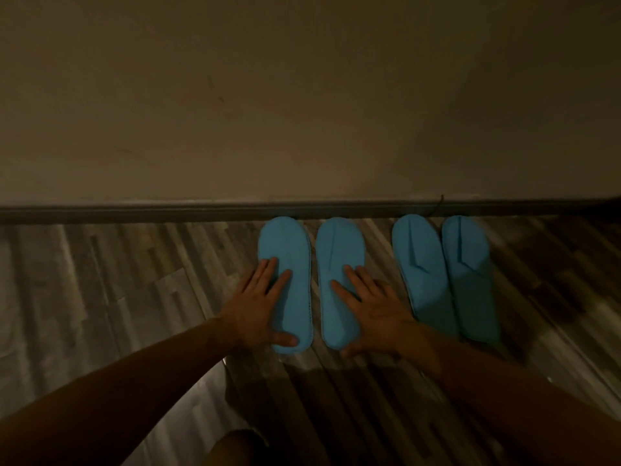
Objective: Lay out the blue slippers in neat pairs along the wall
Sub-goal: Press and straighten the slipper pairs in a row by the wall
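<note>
Pressing flat, open left hand (260,306) and right hand (376,312) on two blue slippers (339,250) at the baseboard (134,210), we judge them light, soft; slide by the heels.

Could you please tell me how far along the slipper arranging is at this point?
Done: the right pair of flat blue fabric slippers lies side by side, toes at the grey baseboard. In hand: the left hand and right hand rest flat on the left pair, a gap between its slippers. Left: perhaps closing that gap; no other slippers show.
</note>
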`<state>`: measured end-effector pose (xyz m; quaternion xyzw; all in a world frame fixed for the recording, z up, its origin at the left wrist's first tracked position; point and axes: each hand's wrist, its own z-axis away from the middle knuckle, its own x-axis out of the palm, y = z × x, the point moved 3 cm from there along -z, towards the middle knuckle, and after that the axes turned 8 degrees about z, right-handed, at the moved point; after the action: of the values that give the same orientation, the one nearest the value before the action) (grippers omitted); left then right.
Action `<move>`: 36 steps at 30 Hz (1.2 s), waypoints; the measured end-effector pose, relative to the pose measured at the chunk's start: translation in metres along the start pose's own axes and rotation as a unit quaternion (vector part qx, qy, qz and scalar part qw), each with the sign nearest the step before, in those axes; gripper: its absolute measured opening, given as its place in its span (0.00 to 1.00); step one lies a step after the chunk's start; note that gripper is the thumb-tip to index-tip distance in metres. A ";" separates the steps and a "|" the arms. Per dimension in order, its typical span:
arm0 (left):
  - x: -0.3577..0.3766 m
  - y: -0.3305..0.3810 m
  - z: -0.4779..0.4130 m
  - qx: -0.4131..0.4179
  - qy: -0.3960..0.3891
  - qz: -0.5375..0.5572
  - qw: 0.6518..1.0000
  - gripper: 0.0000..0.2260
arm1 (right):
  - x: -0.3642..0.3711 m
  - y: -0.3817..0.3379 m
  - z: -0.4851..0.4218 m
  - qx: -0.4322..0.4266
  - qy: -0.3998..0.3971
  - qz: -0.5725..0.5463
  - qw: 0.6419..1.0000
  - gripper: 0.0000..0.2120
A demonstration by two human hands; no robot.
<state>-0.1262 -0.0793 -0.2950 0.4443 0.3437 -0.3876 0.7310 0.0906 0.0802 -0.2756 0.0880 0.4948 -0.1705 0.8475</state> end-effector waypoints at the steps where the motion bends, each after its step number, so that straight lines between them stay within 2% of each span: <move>1: 0.000 0.000 -0.001 0.002 -0.002 0.002 1.000 0.60 | -0.002 -0.002 -0.001 0.005 0.001 0.000 1.000 0.66; 11: -0.001 0.001 -0.007 -0.002 -0.028 0.006 1.000 0.60 | -0.005 -0.010 -0.003 0.009 -0.008 -0.016 1.000 0.66; 27: 0.002 0.001 -0.010 -0.002 0.005 0.018 1.000 0.60 | -0.003 -0.006 -0.005 -0.013 0.009 -0.017 1.000 0.66; 32: -0.011 0.017 -0.006 0.024 0.076 0.019 0.997 0.56 | -0.004 0.007 0.010 0.005 0.040 -0.081 0.996 0.64; 36: -0.018 0.052 -0.026 0.057 0.119 0.054 0.990 0.53 | -0.003 0.053 0.045 0.075 0.094 -0.150 0.981 0.59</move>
<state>-0.0935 -0.0353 -0.2696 0.5460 0.3812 -0.3107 0.6783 0.1459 0.1153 -0.2514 0.0916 0.5657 -0.3229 0.7532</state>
